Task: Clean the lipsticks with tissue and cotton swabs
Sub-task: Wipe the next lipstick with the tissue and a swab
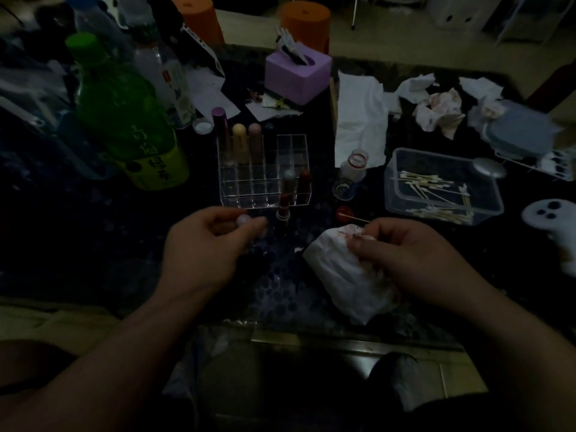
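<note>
Tissue (343, 275) and cotton swab (355, 218) gripped in curled right hand (414, 257), small blurred object (243, 219) pinched in left hand (202, 241)

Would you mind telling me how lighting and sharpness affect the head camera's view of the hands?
Head view: heavily underexposed, foreground nearly black; left hand and the small object it pinches are blurred; right hand gripping the stained tissue reads clearer; wide-angle bending at edges.

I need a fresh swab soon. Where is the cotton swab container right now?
In the head view, the clear cotton swab container sits on the right side, beyond the right hand and just right of the small glass bottle.
</note>
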`<state>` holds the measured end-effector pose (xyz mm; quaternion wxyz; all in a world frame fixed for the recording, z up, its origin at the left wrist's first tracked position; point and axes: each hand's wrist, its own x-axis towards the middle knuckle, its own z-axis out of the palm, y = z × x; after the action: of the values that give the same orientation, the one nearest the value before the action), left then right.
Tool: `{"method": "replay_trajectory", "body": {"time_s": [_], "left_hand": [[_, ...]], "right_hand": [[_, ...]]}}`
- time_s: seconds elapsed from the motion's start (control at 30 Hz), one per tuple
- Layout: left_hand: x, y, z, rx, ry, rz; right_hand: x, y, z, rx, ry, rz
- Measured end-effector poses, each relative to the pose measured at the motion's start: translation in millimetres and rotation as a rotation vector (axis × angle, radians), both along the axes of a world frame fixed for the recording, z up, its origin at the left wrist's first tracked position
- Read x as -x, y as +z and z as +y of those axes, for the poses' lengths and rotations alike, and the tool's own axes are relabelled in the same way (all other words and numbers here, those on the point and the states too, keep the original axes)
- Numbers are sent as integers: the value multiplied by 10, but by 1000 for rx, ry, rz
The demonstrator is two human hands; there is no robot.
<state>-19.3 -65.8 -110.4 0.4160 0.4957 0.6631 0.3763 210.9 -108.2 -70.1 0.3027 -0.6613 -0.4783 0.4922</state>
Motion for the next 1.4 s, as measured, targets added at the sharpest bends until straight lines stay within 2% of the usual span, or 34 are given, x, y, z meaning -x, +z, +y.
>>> {"method": "replay_trajectory", "body": {"time_s": [0.07, 0.1, 0.13, 0.2, 0.33, 0.5, 0.6, 0.7, 0.9, 0.97, 1.03, 1.13, 1.2, 1.27, 1.33, 1.4], "left_hand": [[-60, 245, -130, 158, -57, -464], [-89, 334, -191, 210, -123, -626], [-114, 386, -242, 240, -203, -687], [-169, 466, -318, 285, -335, -698], [-243, 517, -350, 294, -461, -636], [-286, 454, -303, 314, -428, -679], [-324, 453, -267, 363, -369, -795], [-331, 450, -225, 375, -325, -796], [-381, 463, -205, 372, -332, -707], [-385, 484, -203, 386, -357, -676], [-377, 488, -200, 381, -360, -678], [-362, 462, -216, 279, -351, -699], [-355, 421, -253, 131, -357, -622], [-318, 342, -265, -164, -385, -448], [-265, 289, -224, -529, -545, -178], [-222, 262, -178, -742, -709, 83]], "right_hand": [[22, 39, -38, -34, 28, 41], [35, 62, -62, -51, 39, 72], [51, 86, -89, -68, 50, 113], [81, 131, -149, -89, 54, 217], [83, 164, -206, -67, 6, 369], [55, 209, -229, 29, 47, 566], [53, 213, -216, -31, 2, 466], [24, 168, -218, -208, -41, 200], [109, 60, -229, -614, 153, -96], [94, 21, -213, -661, 217, -140], [97, 23, -218, -646, 227, -94], [132, 58, -248, -435, 178, 68], [122, 74, -232, -230, 118, 235], [103, 81, -235, 10, 90, 535], [150, 129, -239, 174, 48, 826], [177, 130, -253, 183, 12, 846]]}}
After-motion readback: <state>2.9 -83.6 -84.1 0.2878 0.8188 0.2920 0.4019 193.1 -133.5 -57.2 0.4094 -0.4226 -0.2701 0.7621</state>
